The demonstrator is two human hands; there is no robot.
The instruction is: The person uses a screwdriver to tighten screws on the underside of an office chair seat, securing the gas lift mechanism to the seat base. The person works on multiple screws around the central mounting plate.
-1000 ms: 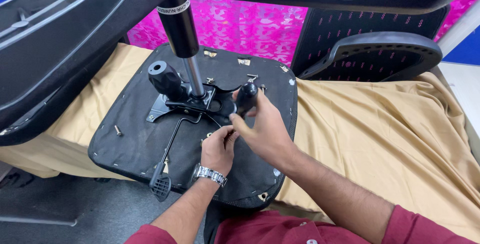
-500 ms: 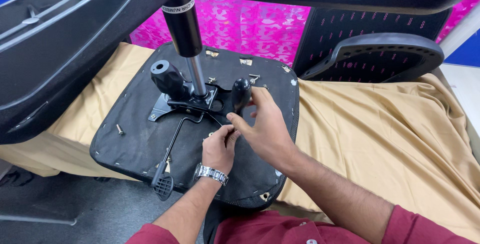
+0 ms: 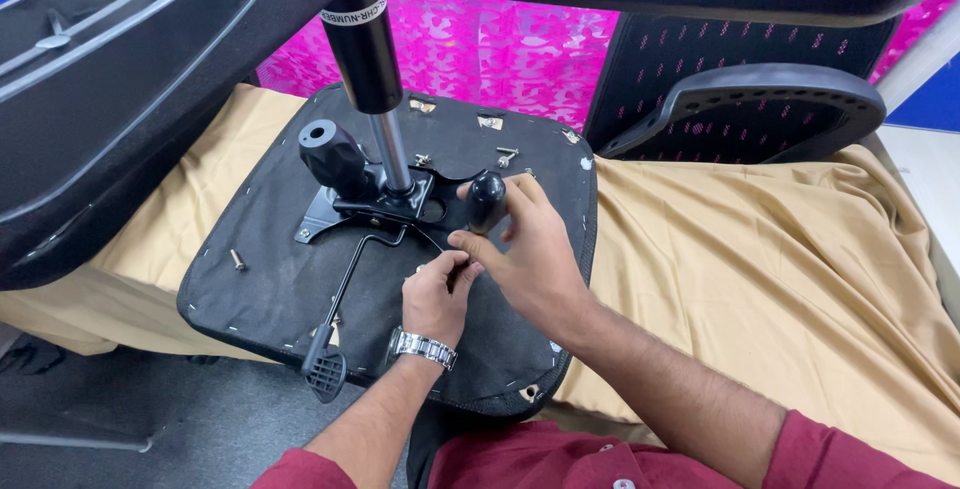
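Both hands barely shifted: right hand (image 3: 530, 249) fingers grip black knob (image 3: 487, 199), left hand (image 3: 437, 297) fisted on seat underside (image 3: 270, 289).

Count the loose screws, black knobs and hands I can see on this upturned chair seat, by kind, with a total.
Loose screws: 2, one near the left edge and one near the top.
Black knobs: 2, a big one and a small one.
Hands: 2, left hand and right hand.
Total: 6

We wear a maroon shirt (image 3: 560, 459) with short sleeves and a pale button at the front, plus a silver metal-link wristwatch (image 3: 423, 348) on our left wrist.
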